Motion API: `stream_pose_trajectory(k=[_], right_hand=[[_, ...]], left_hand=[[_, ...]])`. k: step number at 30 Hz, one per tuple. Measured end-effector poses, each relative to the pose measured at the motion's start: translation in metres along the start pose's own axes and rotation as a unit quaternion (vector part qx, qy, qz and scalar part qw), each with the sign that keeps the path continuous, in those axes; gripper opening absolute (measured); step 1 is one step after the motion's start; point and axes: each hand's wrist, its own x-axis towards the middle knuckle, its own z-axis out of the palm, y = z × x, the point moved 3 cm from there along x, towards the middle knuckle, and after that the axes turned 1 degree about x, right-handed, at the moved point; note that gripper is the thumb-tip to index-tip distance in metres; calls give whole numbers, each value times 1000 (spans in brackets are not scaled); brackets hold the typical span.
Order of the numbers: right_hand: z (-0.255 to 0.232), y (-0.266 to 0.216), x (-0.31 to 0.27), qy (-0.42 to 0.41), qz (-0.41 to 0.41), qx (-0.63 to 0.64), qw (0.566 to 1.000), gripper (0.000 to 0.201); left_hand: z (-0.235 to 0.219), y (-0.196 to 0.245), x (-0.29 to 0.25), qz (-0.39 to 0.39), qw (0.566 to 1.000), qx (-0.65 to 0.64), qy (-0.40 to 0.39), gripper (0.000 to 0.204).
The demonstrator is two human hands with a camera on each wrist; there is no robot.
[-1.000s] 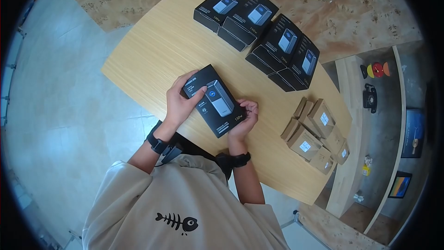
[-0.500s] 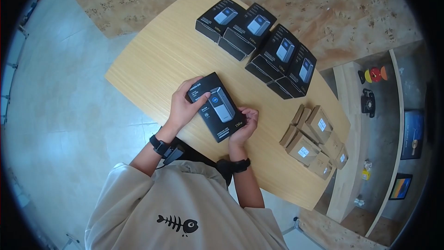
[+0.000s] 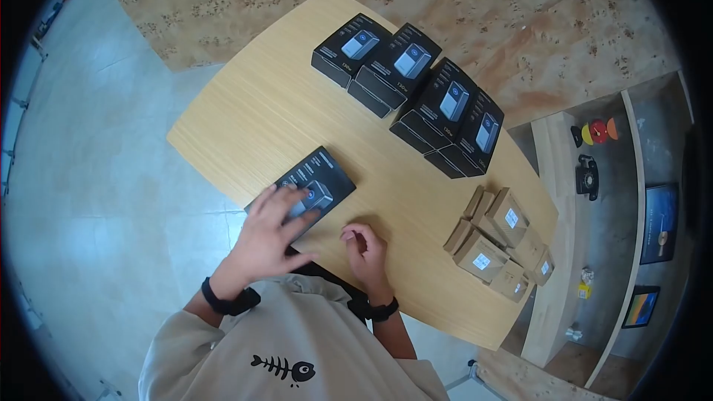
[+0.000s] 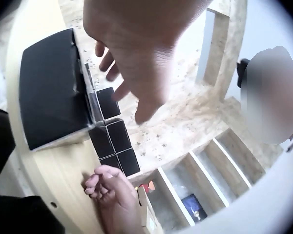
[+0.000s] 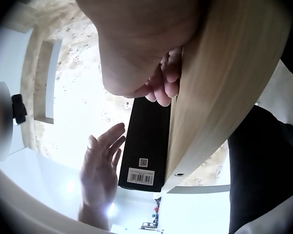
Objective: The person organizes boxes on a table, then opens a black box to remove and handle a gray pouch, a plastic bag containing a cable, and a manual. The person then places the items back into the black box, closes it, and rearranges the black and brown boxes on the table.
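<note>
Head view shows the left hand [image 3: 269, 234] resting flat, fingers spread wide, on the black box [image 3: 312, 182], which lies on the worktop [image 3: 260, 96] at its near edge, partly overhanging it. The right hand [image 3: 364, 246] sits just beside those fingers, loosely curled and holding nothing. To set the box well, the palm should keep even pressure and slide it inward, away from the edge, towards the row of black boxes [image 3: 416, 93] beyond the fingertips.
</note>
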Motion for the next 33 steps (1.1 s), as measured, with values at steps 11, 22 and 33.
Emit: stream_pose_trajectory(k=[11,22,33], right_hand=[[0,0,2,-18,-10,-76,997,13],[2,7,0,-2,-7,-88,996,12],[2,1,2,-9,-1,-113,994,10]], left_hand=[[16,-46,24,-68,986,137,64,71],[-5,-163,125,-142,947,223,180,78],[-13,-210,185,-170,943,235,165,83]])
